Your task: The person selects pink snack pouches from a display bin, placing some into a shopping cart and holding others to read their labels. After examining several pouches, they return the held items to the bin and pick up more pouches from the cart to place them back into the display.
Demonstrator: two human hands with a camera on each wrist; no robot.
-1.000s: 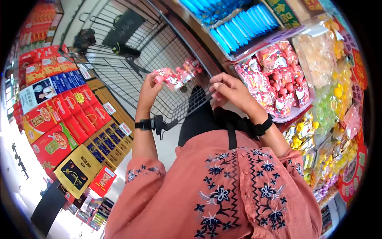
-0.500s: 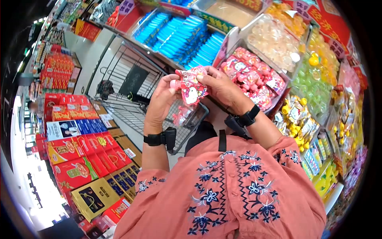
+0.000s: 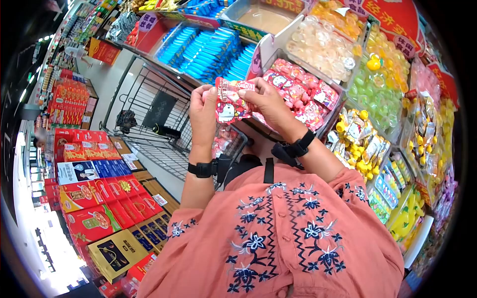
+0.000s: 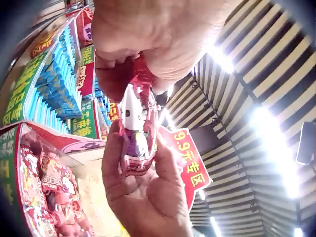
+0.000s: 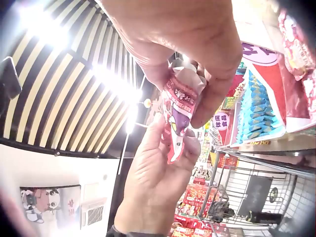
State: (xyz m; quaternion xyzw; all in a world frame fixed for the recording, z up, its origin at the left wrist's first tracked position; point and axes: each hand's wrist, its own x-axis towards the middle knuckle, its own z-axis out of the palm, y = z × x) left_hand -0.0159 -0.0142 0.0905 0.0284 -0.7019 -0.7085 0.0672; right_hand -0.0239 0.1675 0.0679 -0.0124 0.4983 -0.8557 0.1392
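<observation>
A pink and red pouch point(image 3: 231, 106) with a white cat figure is held up between both hands in the head view. The left hand point(image 3: 202, 111) pinches its left side, where the cap end lies. On the right edge, the right hand point(image 3: 272, 107) grips with thumb and fingers. The left wrist view shows the pouch point(image 4: 137, 123) nearly edge-on between the two hands; the right wrist view shows the pouch point(image 5: 178, 111) from its other side. Similar pouches point(image 3: 303, 94) fill a bin just right of the hands.
A wire shopping cart point(image 3: 149, 134) stands beyond the left hand, holding pink packs point(image 3: 224, 136), a dark bag and a black object. Blue packets point(image 3: 201, 52) lie in a bin ahead. Jelly bins point(image 3: 323, 47) line the right, and red gift boxes point(image 3: 92, 191) are stacked at left.
The right hand has come over to the pouch and gripped it; both hands have raised it from above the cart. The view has shifted, and lately the pouch has turned more upright.
</observation>
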